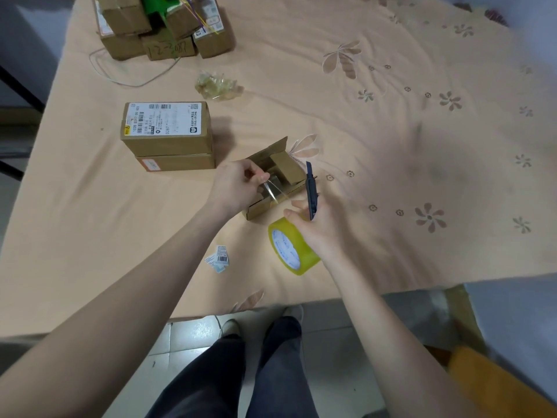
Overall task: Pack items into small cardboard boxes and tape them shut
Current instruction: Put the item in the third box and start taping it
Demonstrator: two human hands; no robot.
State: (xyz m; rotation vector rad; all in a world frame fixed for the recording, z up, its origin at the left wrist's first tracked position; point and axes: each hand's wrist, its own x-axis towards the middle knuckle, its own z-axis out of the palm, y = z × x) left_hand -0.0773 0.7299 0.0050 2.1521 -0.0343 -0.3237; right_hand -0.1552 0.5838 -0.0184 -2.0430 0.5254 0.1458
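Observation:
A small cardboard box [289, 170] lies open on the peach cloth, its flaps standing up. My left hand [238, 185] pinches a strip of clear tape [272, 191] stretched over the box's near side. My right hand [316, 227] holds a dark blue utility knife [311, 191] upright, its fingers mostly straight, just above a yellowish roll of packing tape [291, 247] lying on the cloth. What is inside the box is hard to make out.
Two closed boxes [168, 137] are stacked left of the open one, the top with a shipping label. A pile of boxes [162, 25] sits at the far left. Crumpled tape [217, 86], a thin cord [132, 79] and torn label scraps [218, 259] lie about.

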